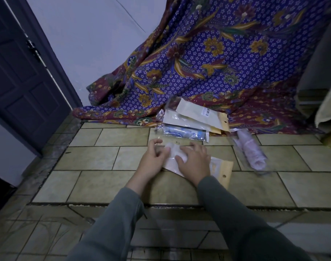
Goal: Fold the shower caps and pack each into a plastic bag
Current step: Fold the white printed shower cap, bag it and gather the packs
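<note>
The right hand (194, 162) lies flat with its fingers spread wide, pressing down on a white shower cap (175, 154) that sits inside a plastic bag (220, 171) on the tiled floor (97, 157). It pinches nothing. The left hand (154, 157) is just beside it, with its fingers bent over the left end of the cap. I cannot tell if they pinch the cap or only touch it.

The cap lies right under both hands. Its long side runs from left to right, and the bag's tan end with the hole sticks out to the right, past the right hand, so that hand is nearer the opening.

Farther away, a packed pink cap (252, 152) lies to the right, well apart. A pile of bags (194, 119) lies near the flowered cloth (208, 59).
</note>
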Motion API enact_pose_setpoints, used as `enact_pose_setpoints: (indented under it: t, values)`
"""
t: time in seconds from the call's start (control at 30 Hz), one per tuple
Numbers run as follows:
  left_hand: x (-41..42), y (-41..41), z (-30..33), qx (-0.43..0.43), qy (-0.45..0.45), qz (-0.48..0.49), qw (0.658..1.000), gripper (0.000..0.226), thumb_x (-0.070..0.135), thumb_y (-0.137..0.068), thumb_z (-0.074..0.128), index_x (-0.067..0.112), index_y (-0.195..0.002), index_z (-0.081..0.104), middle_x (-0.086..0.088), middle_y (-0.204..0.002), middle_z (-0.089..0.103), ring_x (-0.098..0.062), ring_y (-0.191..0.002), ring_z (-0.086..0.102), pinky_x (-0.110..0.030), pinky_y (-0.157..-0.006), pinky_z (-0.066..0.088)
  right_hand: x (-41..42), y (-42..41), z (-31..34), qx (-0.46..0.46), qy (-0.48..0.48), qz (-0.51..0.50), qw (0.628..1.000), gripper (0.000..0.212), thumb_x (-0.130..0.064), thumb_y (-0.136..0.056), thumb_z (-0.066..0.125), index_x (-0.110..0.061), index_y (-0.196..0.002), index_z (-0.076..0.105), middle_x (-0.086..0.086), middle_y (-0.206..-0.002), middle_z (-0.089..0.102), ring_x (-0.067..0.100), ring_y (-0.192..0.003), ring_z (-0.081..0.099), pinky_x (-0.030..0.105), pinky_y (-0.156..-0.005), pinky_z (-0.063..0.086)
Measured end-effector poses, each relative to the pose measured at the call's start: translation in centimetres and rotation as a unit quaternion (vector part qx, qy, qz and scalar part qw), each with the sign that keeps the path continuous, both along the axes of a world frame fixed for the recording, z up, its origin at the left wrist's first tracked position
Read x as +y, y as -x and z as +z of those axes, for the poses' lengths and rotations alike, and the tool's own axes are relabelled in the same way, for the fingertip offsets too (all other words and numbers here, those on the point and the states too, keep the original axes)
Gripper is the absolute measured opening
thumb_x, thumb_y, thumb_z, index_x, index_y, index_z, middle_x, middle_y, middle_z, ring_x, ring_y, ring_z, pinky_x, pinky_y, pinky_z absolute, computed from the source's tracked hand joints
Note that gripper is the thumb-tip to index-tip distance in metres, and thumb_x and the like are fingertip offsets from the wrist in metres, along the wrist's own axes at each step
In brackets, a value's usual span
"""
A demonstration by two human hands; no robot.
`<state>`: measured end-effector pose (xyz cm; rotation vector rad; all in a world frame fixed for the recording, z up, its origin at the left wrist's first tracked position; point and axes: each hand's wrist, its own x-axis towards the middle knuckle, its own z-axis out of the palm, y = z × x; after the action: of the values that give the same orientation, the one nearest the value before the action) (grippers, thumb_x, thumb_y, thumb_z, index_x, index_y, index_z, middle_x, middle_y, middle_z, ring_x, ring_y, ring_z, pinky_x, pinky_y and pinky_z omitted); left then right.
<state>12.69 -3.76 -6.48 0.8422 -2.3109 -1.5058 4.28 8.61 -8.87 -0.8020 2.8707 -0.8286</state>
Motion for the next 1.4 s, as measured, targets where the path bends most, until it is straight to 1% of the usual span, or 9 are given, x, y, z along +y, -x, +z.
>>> enact_pose_setpoints:
  t: [0.13, 0.2, 0.47, 0.73, 0.87, 1.03, 1.17, 1.3, 1.4]
  values:
    - [-0.5, -0.7, -0.9, -0.133, 0.201, 0.096, 0.966, 0.073, 0.056, -0.068, 0.072, 0.027, -0.127, 0.041, 0.001, -0.124, 0.054, -0.027, -0.118, 0.047, -0.039, -0.099, 0.038, 0.0, 2.6, 1.4, -0.096, -0.075, 0.005, 0.993, 0.057, -0.056, -0.085, 0.051, -0.031, -0.137, 0.048, -0.001, -0.140, 0.049, 0.025, -0.128, 0.040, 0.038, -0.105, 0.036]
    - [-0.3, -0.7, -0.7, -0.192, 0.175, 0.132, 0.957, 0.082, 0.063, -0.066, 0.070, 0.021, -0.130, 0.040, -0.003, -0.124, 0.054, -0.029, -0.119, 0.048, -0.040, -0.097, 0.039, 0.0, 3.1, 1.6, -0.147, -0.030, -0.004, 0.989, 0.062, -0.057, -0.079, 0.057, -0.029, -0.133, 0.052, -0.003, -0.135, 0.054, 0.023, -0.122, 0.049, 0.039, -0.102, 0.042]
    - [-1.1, 0.8, 1.0, 0.128, -0.045, 0.132, 0.982, 0.050, 0.002, -0.082, 0.063, 0.025, -0.122, 0.044, 0.004, -0.088, 0.059, -0.008, -0.069, 0.058, -0.025, -0.068, 0.048, 0.5, 2.8, 3.2, -0.289, 0.204, 0.000, 0.935, 0.052, -0.046, -0.087, 0.059, -0.014, -0.128, 0.055, -0.001, -0.130, 0.055, 0.021, -0.115, 0.054, 0.035, -0.102, 0.042]
    - [-1.4, 1.5, 1.7, 0.179, -0.154, 0.012, 0.972, 0.056, 0.000, -0.078, 0.072, 0.022, -0.122, 0.044, -0.001, -0.103, 0.062, -0.010, -0.085, 0.065, -0.025, -0.071, 0.055, 0.8, 4.1, 3.8, -0.434, 0.351, 0.057, 0.828, 0.030, -0.011, -0.086, 0.067, -0.007, -0.116, 0.062, 0.011, -0.106, 0.071, 0.028, -0.094, 0.069, 0.043, -0.087, 0.054]
    - [-1.5, 2.2, 1.4, 0.165, -0.167, 0.037, 0.971, 0.043, -0.005, -0.074, 0.074, 0.021, -0.103, 0.056, -0.007, -0.099, 0.068, -0.022, -0.090, 0.067, -0.033, -0.075, 0.054, 0.8, 4.1, 4.1, -0.419, 0.350, 0.099, 0.832, 0.024, -0.005, -0.088, 0.062, -0.010, -0.111, 0.060, 0.011, -0.104, 0.070, 0.026, -0.091, 0.068, 0.035, -0.081, 0.056]
    - [-2.0, 1.9, 1.2, 0.146, -0.179, -0.025, 0.973, 0.027, -0.013, -0.080, 0.062, 0.012, -0.088, 0.067, 0.006, -0.080, 0.072, -0.006, -0.073, 0.065, -0.020, -0.069, 0.052, 1.1, 4.6, 3.0, -0.345, 0.352, 0.125, 0.861, 0.017, -0.004, -0.092, 0.056, -0.019, -0.097, 0.060, 0.000, -0.095, 0.065, 0.018, -0.087, 0.063, 0.031, -0.078, 0.053]
    - [-2.3, 1.3, 1.4, 0.098, -0.168, -0.094, 0.976, 0.029, -0.014, -0.084, 0.054, 0.011, -0.088, 0.069, 0.011, -0.084, 0.072, -0.004, -0.078, 0.065, -0.016, -0.073, 0.050, 1.2, 4.3, 2.9, -0.347, 0.350, 0.117, 0.862, 0.033, 0.003, -0.093, 0.048, -0.024, -0.074, 0.052, 0.002, -0.084, 0.058, 0.017, -0.071, 0.057, 0.030, -0.061, 0.048]
    - [-1.7, 0.9, 2.7, 0.061, -0.206, -0.120, 0.969, 0.034, -0.014, -0.079, 0.044, 0.001, -0.100, 0.068, 0.006, -0.071, 0.071, -0.004, -0.057, 0.061, -0.012, -0.052, 0.045, 0.8, 4.0, 2.1, -0.345, 0.361, 0.095, 0.861, 0.047, 0.011, -0.091, 0.042, -0.026, -0.063, 0.051, 0.028, -0.106, 0.055, 0.027, -0.084, 0.056, 0.042, -0.072, 0.046]
    - [-1.6, 0.6, 3.0, 0.081, -0.233, -0.121, 0.962, 0.054, 0.006, -0.060, 0.041, -0.002, -0.106, 0.067, 0.001, -0.085, 0.073, -0.009, -0.071, 0.066, -0.015, -0.057, 0.049, 0.6, 4.0, 2.1, -0.363, 0.369, 0.072, 0.852, 0.046, 0.014, -0.088, 0.040, -0.025, -0.069, 0.054, 0.015, -0.094, 0.061, 0.024, -0.076, 0.058, 0.031, -0.063, 0.049]
